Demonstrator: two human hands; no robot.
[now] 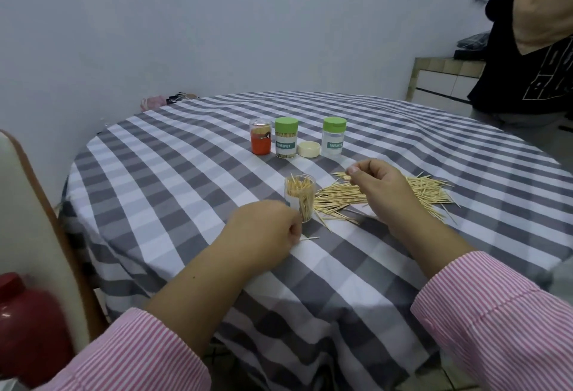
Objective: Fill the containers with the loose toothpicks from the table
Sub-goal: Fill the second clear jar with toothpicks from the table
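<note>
Checked cloth covers the table (186, 173). One stray toothpick (310, 238) lies flat just right of the left hand (263, 232), long axis pointing away rightward; that hand's curled fingers seem to pinch its near end. Just beyond stands the open container (300, 198). Right hand (381, 186) hovers over the toothpick pile (428, 189), fingertips pinched; whether they hold anything I cannot tell.

On the round checked-cloth tabletop (186, 179), an open clear plastic toothpick jar (300, 196) stands left of the loose wooden toothpick heap (347, 201); three capped jars (286, 138) and a cream lid (309, 149) stand behind.
</note>
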